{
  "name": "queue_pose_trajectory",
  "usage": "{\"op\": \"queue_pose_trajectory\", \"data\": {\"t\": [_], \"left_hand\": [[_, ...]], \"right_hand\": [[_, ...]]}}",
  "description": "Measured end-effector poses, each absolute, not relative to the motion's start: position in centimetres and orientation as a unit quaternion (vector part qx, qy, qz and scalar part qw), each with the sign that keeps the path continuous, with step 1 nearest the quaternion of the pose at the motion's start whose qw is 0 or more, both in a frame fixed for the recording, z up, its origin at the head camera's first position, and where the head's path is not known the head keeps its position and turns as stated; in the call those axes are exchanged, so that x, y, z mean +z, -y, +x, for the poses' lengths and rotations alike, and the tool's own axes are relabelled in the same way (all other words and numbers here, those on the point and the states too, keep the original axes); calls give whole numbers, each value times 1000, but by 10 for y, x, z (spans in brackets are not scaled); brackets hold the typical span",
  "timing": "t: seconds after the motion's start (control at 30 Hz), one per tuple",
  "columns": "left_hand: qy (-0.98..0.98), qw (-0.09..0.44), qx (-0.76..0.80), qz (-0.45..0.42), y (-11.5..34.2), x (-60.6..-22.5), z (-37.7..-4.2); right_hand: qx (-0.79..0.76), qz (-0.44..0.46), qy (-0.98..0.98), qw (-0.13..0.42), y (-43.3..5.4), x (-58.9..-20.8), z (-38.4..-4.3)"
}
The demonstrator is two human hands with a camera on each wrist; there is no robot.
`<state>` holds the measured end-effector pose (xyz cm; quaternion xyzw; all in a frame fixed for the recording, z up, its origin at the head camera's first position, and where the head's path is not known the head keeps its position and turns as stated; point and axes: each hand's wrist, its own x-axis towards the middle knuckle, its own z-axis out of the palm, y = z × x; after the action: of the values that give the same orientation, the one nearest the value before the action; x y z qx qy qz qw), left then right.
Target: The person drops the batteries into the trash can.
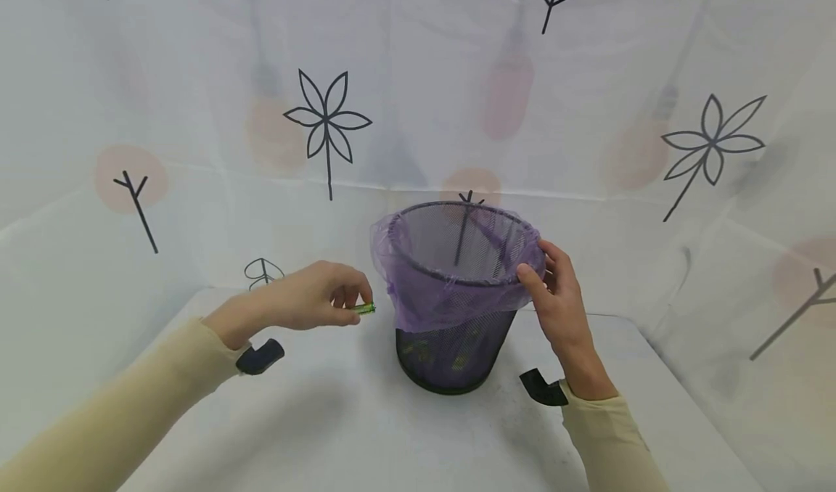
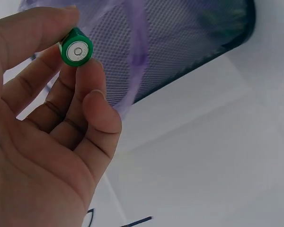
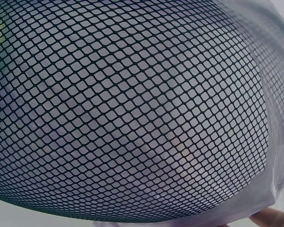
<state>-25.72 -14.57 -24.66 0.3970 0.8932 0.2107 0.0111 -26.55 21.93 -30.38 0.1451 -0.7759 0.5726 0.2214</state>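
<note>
Between the thumb and fingertips of my left hand (image 1: 320,296) is a small green battery (image 1: 364,308), just left of the bin. In the left wrist view the round silver end of the battery (image 2: 76,49) faces the camera. A black mesh wastebasket (image 1: 451,372) stands upright, lined with a thin purple bag (image 1: 431,307) folded over its rim. My right hand (image 1: 562,303) grips the rim on the right side, thumb at the front edge. Mesh of the wastebasket (image 3: 132,94) fills most of the right wrist view, with a bit of that hand at the lower right.
Blurred yellow-green items (image 1: 460,354) show through the mesh near the bottom of the basket. The white table (image 1: 366,427) ends close behind it, against a white cloth backdrop (image 1: 405,144) printed with flowers and twigs.
</note>
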Motion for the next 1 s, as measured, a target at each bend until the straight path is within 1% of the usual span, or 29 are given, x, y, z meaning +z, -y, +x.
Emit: {"op": "queue_pose_trajectory", "data": {"t": [0.27,0.5,0.73,1.0], "left_hand": [[-891,-12,215,399,130,-207,-274],[-886,-18,227,403,116,-184,-295],[-882,-18,237,406,97,-176,-311],[-887,-5,253,385,69,-175,-322]], "right_hand": [[577,136,776,216,-219,-303,-266],[578,137,776,214,-218,-300,-267],[577,147,772,221,-219,-300,-265],[579,150,769,225,-219,-302,-264]]}}
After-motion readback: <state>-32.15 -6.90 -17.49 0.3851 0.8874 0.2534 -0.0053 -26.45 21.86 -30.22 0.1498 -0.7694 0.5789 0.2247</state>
